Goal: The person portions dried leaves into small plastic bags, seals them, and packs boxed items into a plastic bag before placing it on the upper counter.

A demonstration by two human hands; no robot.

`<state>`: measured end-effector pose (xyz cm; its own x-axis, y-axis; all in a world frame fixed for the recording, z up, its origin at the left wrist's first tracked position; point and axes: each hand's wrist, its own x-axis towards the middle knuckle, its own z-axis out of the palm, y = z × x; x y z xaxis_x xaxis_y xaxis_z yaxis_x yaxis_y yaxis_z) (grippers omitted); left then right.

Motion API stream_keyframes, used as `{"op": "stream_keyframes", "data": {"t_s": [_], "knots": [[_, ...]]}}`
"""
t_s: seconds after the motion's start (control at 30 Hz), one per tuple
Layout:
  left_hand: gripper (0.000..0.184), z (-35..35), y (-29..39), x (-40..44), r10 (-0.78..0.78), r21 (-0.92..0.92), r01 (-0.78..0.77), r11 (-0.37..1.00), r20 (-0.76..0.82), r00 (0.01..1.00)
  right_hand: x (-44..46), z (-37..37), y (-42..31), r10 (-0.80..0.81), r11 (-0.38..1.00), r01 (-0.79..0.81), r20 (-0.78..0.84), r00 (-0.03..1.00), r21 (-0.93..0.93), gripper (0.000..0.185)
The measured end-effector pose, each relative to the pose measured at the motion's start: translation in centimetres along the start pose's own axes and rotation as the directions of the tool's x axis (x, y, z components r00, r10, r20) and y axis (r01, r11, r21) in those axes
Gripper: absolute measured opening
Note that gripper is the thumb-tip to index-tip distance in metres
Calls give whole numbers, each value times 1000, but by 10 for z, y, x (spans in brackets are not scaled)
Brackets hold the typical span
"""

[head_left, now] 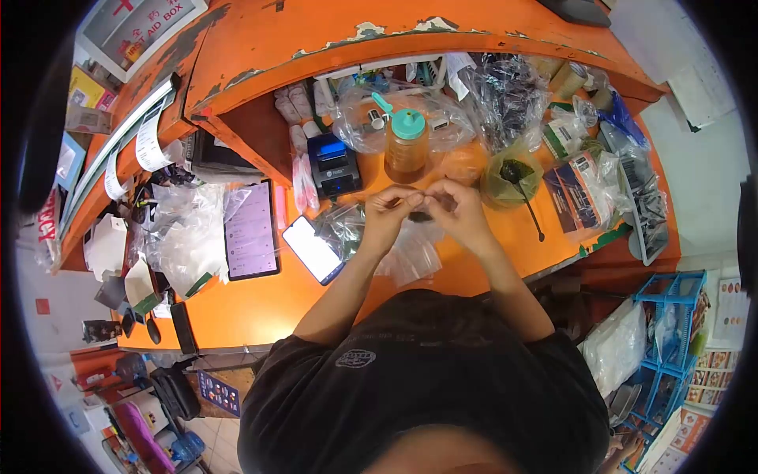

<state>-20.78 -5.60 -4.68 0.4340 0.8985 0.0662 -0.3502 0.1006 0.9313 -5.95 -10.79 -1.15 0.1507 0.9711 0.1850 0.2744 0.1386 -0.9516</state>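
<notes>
Both hands are close together above the orange counter, just in front of a bottle (pixel 407 150) with a teal lid. My left hand (pixel 388 213) has thumb and fingertips pressed together. My right hand (pixel 458 209) pinches beside it, the fingertips nearly meeting. Whatever lies between the fingertips is too small to make out. Beneath the hands is a small dark item (pixel 421 216), partly hidden, with clear plastic bags (pixel 412 257) below it. To the right, a container (pixel 500 175) lined with a clear bag holds dark material and a long black spoon (pixel 532 212).
A lit phone (pixel 313 250) and a tablet (pixel 253 233) lie left on the orange counter (pixel 237 316). A black label printer (pixel 334 164) stands behind them. Plastic bags (pixel 187 235) pile at far left; packets (pixel 580 193) and a grey tray (pixel 647 205) lie right. An orange shelf (pixel 442 47) overhangs the back.
</notes>
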Motion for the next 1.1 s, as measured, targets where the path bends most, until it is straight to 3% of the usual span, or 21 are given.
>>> {"op": "stream_keyframes", "data": {"t_s": [0.07, 0.17, 0.23, 0.3, 0.4, 0.43, 0.5, 0.53, 0.57, 0.63, 0.7, 0.73, 0.77, 0.8, 0.83, 0.9, 0.93, 0.97, 1.0, 1.1], "knots": [[8, -7, -4, -9, -53, 51, 52, 997, 21, 998, -7, 0, 0, 61, 996, -58, 49, 997, -68, 6], [7, -13, -19, -27, -87, 106, 89, 990, -23, 996, -18, 15, 30, -71, 987, 78, 52, 996, -139, 7], [4, -15, -27, -37, -91, 142, 104, 984, -97, 991, -23, 24, 30, 32, 999, -32, 109, 994, -6, 8], [4, -22, -27, -44, -53, 63, 62, 996, -138, 989, -27, 26, 30, 161, 978, -182, 184, 970, 102, 8], [6, -50, -13, -44, 8, 59, 8, 998, -267, 964, -24, 16, 51, 47, 999, -49, 112, 993, 9, 6], [7, -65, -5, -42, 63, 65, -46, 997, -296, 953, -20, 7, 61, 122, 993, -120, 89, 989, -21, 5], [12, -95, 6, -38, -89, 92, 137, 986, -403, 911, -8, -16, 90, 266, 962, -263, 39, 963, -76, 5], [18, -108, 5, -35, -165, 94, 221, 971, -411, 896, 2, -17, 112, 193, 959, -184, 24, 981, -217, 6], [25, -117, -9, -31, 22, 340, 158, 927, -470, 882, 12, -16, 139, 117, 930, -102, 20, 993, -354, 8], [40, -128, -35, -21, 403, 761, 78, 644, -424, 811, 18, -12, 154, -34, 773, 53, 42, 999, -633, 16], [51, -118, -38, -20, 408, 721, 16, 693, -410, 815, 18, 2, 154, -166, 482, 179, 111, 980, -858, 24], [56, -103, -29, -20, 409, 698, -12, 716, -405, 818, 18, 4, 153, -68, 539, 113, 90, 994, -835, 27], [48, -88, -18, -22, 321, 535, -50, 844, -428, 845, 18, 6, 153, 29, 587, 44, 76, 997, -809, 31], [46, -86, -21, -22, 183, 525, 58, 849, -395, 900, 18, 6, 153, 128, 625, -28, 67, 990, -781, 35], [44, -86, -25, -23, 36, 520, 166, 838, -357, 933, 16, 3, 154, 68, 671, 6, 69, 995, -741, 34], [36, -84, -47, -20, -204, 336, 300, 893, -293, 934, 13, -6, 157, -58, 752, 89, 70, 996, -653, 33], [31, -73, -54, -14, -286, 141, 327, 934, -251, 925, 13, -5, 144, 2, 917, 21, 58, 998, -397, 31], [29, -57, -63, -10, -186, 191, 244, 951, -276, 943, 8, -7, 130, 68, 993, -61, 67, 995, -105, 29], [27, -38, -64, -6, -88, 243, 163, 956, -294, 952, 1, -9, 114, 134, 969, -150, 94, 987, 194, 28], [21, -11, -64, 10, -437, -261, 379, 888, -218, 873, -17, -14, 87, 270, 614, -373, 258, 928, 696, 27]]}}
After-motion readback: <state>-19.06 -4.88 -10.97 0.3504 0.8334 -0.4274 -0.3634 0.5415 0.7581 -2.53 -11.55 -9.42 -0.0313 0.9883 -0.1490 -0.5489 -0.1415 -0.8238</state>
